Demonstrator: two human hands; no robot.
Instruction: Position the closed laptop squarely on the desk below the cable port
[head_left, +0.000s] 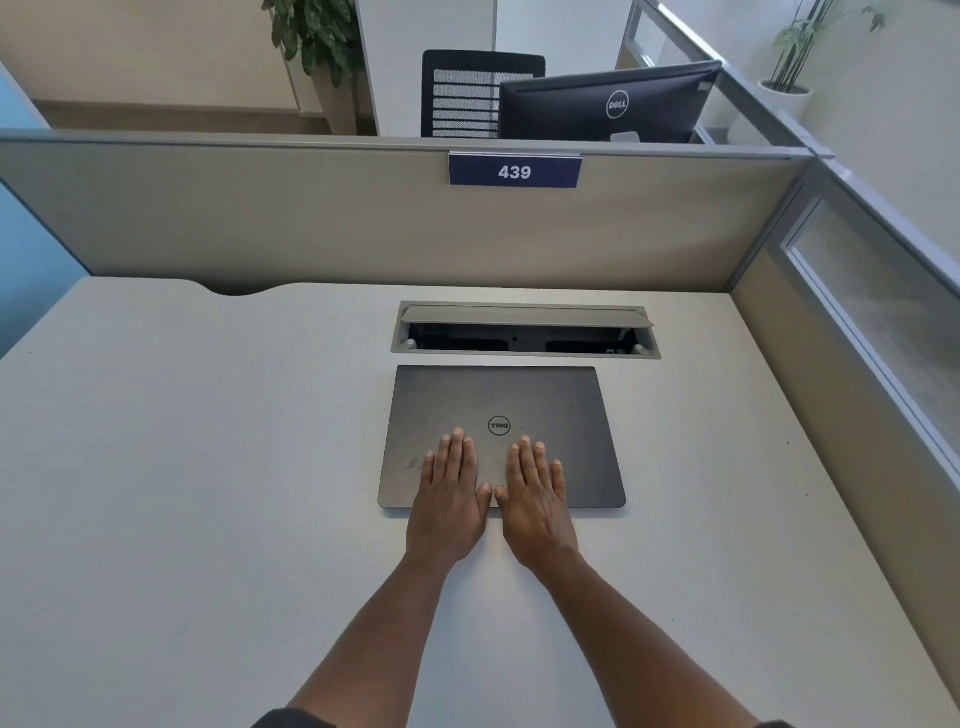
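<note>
A closed dark grey laptop (498, 400) lies flat on the pale desk (182, 467), its edges roughly parallel to the desk's cable port (524, 332) just behind it. The port's flap is raised, showing a dark recess. My left hand (449, 491) and my right hand (535, 493) rest palm-down side by side on the lid's near half, fingers extended and slightly spread, thumbs almost touching. The heels of both hands overhang the laptop's front edge. Neither hand grips anything.
A beige partition (363, 223) with a blue "439" sign (514, 171) bounds the desk at the back; another partition with a glazed panel (857, 338) runs along the right. Beyond it stand a monitor (608, 104), a black chair (467, 88) and plants.
</note>
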